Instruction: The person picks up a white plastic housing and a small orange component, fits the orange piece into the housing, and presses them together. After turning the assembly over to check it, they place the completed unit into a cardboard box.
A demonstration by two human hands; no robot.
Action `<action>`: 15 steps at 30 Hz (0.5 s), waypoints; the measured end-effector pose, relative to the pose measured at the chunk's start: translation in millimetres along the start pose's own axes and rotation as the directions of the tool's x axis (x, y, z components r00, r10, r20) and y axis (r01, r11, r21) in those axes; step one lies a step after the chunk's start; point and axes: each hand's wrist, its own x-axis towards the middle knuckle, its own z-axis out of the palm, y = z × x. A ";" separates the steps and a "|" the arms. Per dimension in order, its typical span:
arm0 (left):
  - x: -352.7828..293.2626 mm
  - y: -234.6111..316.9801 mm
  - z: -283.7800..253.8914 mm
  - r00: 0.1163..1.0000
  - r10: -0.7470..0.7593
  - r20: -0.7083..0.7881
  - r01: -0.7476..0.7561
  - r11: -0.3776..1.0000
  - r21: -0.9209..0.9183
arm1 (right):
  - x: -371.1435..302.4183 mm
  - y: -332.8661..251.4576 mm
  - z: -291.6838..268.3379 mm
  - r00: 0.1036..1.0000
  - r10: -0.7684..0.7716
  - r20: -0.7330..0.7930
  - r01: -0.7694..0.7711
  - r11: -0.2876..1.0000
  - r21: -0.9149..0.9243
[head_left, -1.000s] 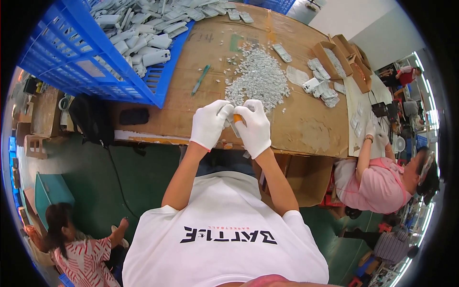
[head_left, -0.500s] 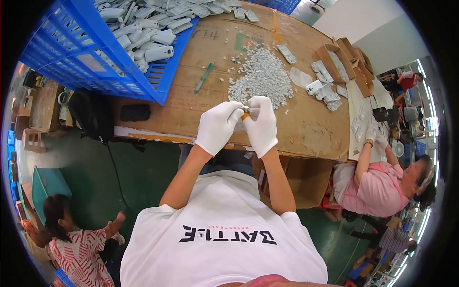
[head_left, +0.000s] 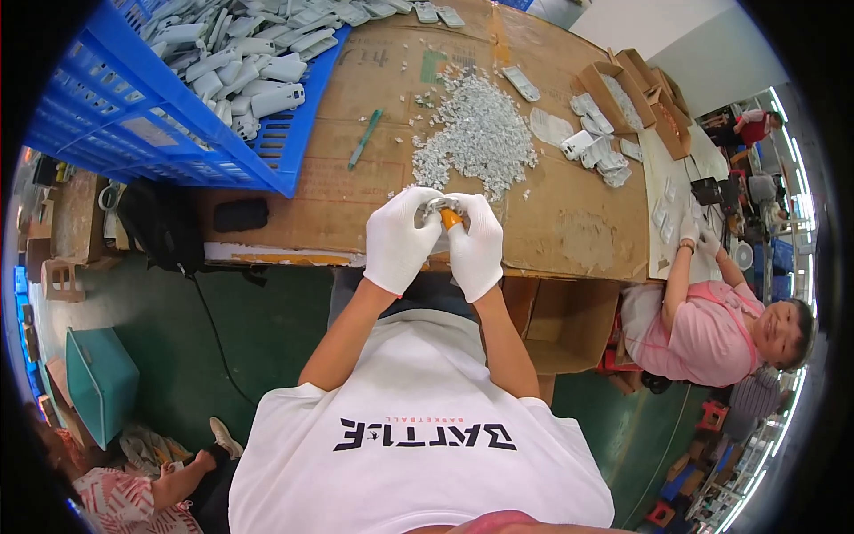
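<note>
Both hands wear white gloves and meet at the near edge of the cardboard-covered table [head_left: 569, 209]. My left hand [head_left: 402, 238] is closed, thumb and fingers pinching a small grey-white piece [head_left: 434, 206]. My right hand [head_left: 477, 245] is closed around a small orange object [head_left: 451, 218], its end pointing at the piece between the hands; its exact kind is too small to tell. Just beyond my fingertips spreads a heap of tiny grey-white parts [head_left: 476, 133]. A green pen [head_left: 366, 140] lies to the left of the heap.
A blue plastic crate [head_left: 178, 133] full of white casings [head_left: 277, 98] stands at the left. A black pouch [head_left: 240, 214] lies near the front edge. White casings [head_left: 598, 147] and open cardboard boxes [head_left: 614, 93] sit at the right, where a co-worker in pink [head_left: 703, 334] works. Another person [head_left: 133, 489] is lower left.
My hands have drawn slightly nearer and left, and more of the orange object and the grey-white piece shows. The co-worker at the right has turned their head.
</note>
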 end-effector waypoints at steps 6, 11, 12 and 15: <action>-9.6 13.0 9.9 0.995 0.035 -0.094 -0.032 0.999 0.029 | -5.8 3.2 -0.9 0.993 0.101 -0.063 -0.098 0.994 0.055; -11.3 17.7 11.4 0.987 0.000 -0.159 -0.006 0.999 -0.040 | -5.1 -1.6 -6.7 0.992 0.126 -0.006 -0.123 0.977 0.177; -11.0 22.2 10.8 0.986 0.001 -0.167 -0.008 0.999 -0.042 | -6.5 -5.4 -8.8 0.992 0.128 -0.005 -0.125 0.976 0.176; -7.1 18.5 6.2 0.986 -0.037 -0.161 0.024 0.996 -0.083 | -8.2 -26.4 -17.6 0.973 0.229 0.026 -0.223 0.909 0.352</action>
